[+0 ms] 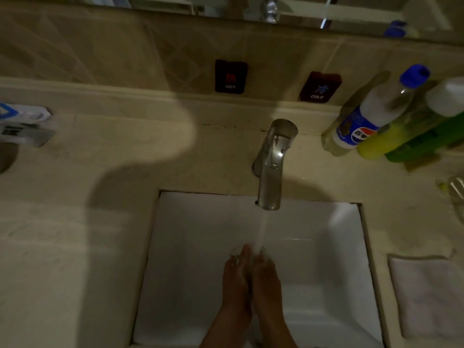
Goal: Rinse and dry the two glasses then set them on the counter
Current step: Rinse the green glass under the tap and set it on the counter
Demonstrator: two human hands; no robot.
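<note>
Wide beige stone surface (75, 247) all around, white rectangular sink (190, 247) set into it, chrome tap (272, 167) running hard. A folded white towel (426, 297) lies at the right. Over the basin, left hand (236, 280) and right hand (266, 280) press together, fingers wrapped round a clear drinking glass (238, 252) right under the stream.

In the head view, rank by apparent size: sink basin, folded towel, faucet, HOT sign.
1. sink basin
2. folded towel
3. faucet
4. HOT sign
The towel runs out of frame, so its full size is unsure.
</note>
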